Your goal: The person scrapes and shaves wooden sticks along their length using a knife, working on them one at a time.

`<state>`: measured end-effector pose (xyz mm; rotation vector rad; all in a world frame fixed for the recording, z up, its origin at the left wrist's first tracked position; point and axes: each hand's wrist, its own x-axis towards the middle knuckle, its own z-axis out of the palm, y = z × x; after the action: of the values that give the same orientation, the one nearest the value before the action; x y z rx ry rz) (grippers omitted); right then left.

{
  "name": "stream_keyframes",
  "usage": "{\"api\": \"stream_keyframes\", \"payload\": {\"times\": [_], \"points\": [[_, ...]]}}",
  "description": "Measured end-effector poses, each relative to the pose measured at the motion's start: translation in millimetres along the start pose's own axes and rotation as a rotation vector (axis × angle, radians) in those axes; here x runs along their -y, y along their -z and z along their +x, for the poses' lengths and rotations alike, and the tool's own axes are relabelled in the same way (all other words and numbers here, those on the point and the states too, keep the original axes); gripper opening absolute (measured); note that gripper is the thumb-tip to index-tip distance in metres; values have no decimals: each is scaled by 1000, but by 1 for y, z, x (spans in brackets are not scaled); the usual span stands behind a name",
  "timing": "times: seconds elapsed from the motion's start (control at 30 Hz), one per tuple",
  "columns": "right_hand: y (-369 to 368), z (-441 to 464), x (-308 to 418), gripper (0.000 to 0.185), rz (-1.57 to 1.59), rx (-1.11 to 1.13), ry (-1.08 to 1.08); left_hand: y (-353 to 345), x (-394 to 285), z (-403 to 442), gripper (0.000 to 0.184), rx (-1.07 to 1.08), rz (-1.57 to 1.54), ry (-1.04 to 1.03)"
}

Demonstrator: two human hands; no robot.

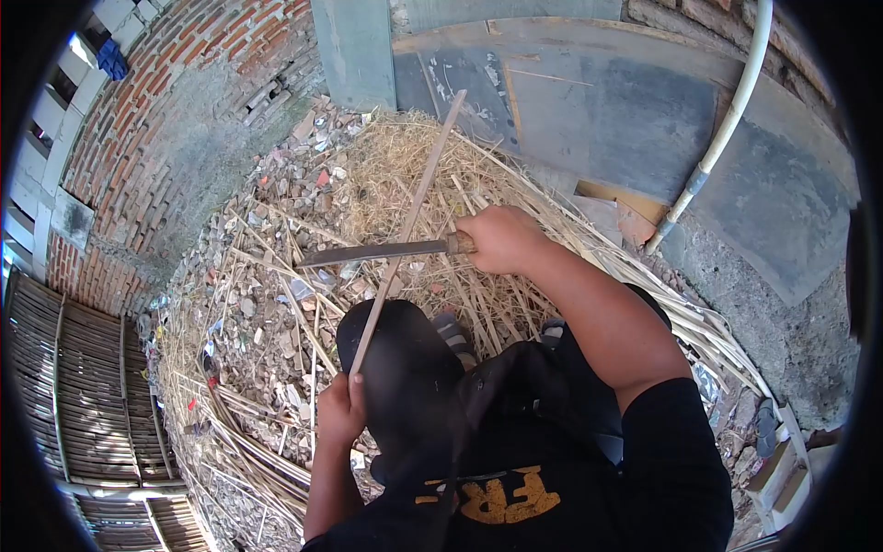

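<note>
My right hand (pixel 503 240) is closed round the wooden handle of a long machete (pixel 382 252), whose dark blade points left. In my left hand (pixel 341 408) is the lower end of a long, thin bamboo strip (pixel 411 216), which slants up and away to the right. The blade crosses the strip near its middle and seems to touch it. Beneath both lie straw-like shavings (pixel 391 156) and loose split strips on the ground.
Rubble (pixel 253 308) covers the ground at the left, before a brick wall (pixel 138 175). A bamboo slat panel (pixel 87 396) stands at the lower left. Grey boards (pixel 607 101) and a pale pipe (pixel 727 129) lean at the upper right. Long strips (pixel 598 235) lie along the right.
</note>
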<state>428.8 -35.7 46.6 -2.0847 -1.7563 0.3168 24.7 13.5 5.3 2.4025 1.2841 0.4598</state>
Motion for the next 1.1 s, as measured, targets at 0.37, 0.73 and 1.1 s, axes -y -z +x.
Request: {"api": "stream_keyframes", "payload": {"times": [0.37,0.73,1.1], "points": [[2,4,-4,24,69,-13,-113,2,2,-3,44,-7,45,-28],[-25,18,-1,21,81,11,-104,5,0,1,44,-12,88,-12],[-23,17,-17,26,138,64,-216,13,-18,4,44,58,159,-5]]}}
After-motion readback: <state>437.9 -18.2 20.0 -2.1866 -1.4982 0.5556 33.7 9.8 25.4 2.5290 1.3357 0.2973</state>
